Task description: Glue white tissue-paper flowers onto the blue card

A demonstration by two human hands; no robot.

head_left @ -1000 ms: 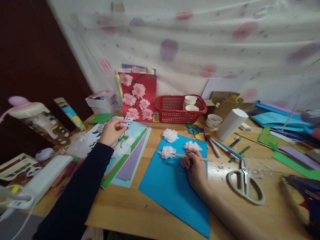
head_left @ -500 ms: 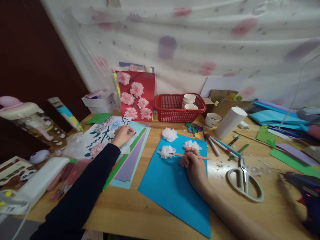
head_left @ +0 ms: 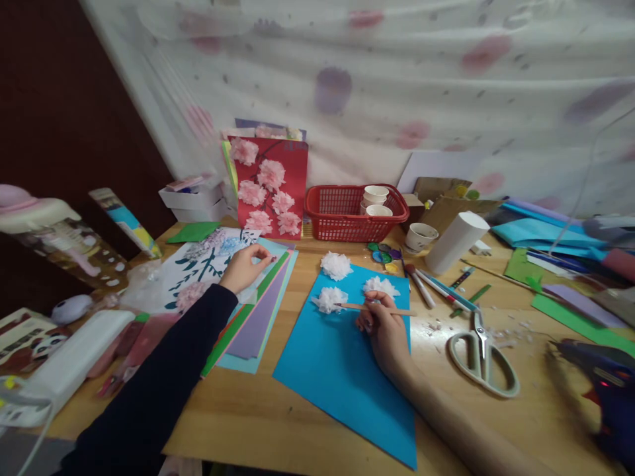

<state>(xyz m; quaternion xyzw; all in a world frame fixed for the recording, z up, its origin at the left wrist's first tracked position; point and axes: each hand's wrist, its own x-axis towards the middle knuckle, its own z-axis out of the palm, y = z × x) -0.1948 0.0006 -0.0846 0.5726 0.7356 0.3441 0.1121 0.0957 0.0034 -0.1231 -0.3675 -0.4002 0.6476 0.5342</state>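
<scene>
In my right hand is a thin paintbrush, held between thumb and fingers. Its dark tip rests against a white tissue-paper flower on the blue sheet. Another white flower lies on the sheet just behind my right hand, and a third white flower sits at its far edge. My left hand hovers over the flower picture and the stack of coloured paper. Its thumb and forefinger are pinched; whatever they hold is too small to make out.
A red basket with paper cups stands at the back, beside a red card with pink flowers. Scissors, a white paper roll, paint pots and a glue gun lie right. A power strip is left.
The fingertips of my left hand have moved slightly right and up, still pinched. My right hand and the paintbrush stay almost where they were.
</scene>
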